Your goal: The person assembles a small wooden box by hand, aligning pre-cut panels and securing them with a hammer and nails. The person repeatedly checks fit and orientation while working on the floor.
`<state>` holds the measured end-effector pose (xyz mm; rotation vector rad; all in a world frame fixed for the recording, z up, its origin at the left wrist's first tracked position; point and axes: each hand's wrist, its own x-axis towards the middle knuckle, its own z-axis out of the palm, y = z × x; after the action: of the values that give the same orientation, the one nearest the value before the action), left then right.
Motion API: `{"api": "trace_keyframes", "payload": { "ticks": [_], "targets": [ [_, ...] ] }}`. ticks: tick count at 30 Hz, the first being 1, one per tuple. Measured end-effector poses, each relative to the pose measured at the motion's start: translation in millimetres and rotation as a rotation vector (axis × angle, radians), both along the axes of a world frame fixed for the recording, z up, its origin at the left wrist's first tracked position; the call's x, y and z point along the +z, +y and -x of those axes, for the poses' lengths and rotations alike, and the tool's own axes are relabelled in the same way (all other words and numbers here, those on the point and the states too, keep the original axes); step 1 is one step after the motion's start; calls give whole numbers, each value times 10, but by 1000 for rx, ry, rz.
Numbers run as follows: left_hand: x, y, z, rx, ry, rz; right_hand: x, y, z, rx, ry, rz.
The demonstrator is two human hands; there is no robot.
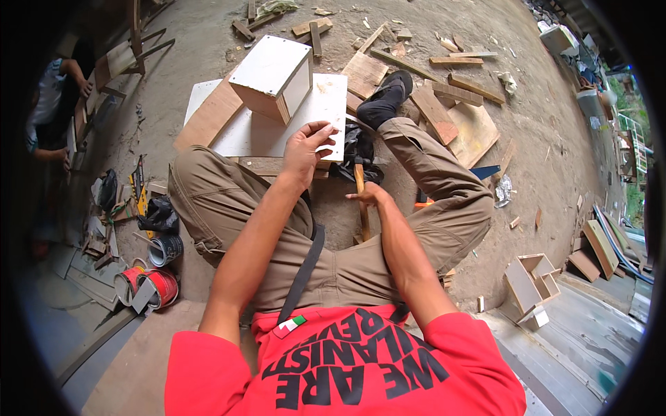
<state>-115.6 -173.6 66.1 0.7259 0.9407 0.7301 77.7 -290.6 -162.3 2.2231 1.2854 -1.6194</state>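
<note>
My left hand [304,154] is raised above the near edge of a white board [260,144], thumb and fingers pinched together. Whatever sits between the fingertips is too small to make out. Between my legs, my right hand [372,195] is closed round the wooden handle of a hammer [359,179]; the head blends into a black plastic bag [357,144] behind it. A box with a white top and wooden sides [272,66] stands on the white board, just beyond my left hand. Beside the box, a brown plank [210,116] lies slanted across the board.
Wood offcuts [454,61] litter the ground ahead. Right of my foot lie plywood pieces [473,132] and a saw with a blue blade [485,171]. Red cans [158,288] stand at left, a small compartmented wooden box [531,284] at right. Another person's hand [84,88] shows far left.
</note>
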Motion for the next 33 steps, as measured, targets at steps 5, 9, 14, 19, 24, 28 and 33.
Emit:
{"api": "trace_keyframes", "payload": {
  "ticks": [5,9,14,19,24,28,33],
  "targets": [
    [9,-8,-55,25,-45,25,-70,42,-53,-142,-116,-75],
    [-16,25,27,-19,-59,-2,244,259,-134,-294,-101,6],
    [187,-10,-15,-127,-8,-191,611,311,-157,-392,-207,-163],
    [620,-2,102,-191,-88,-433,1377,303,-114,-441,-74,-343],
    [959,405,341,68,-87,-595,2074,302,107,-532,72,-1046],
    [1095,852,380,109,21,-765,2052,395,78,-511,99,-1124],
    [1050,1195,293,77,596,-1160,1864,377,141,-573,139,-1109]
  ]
}}
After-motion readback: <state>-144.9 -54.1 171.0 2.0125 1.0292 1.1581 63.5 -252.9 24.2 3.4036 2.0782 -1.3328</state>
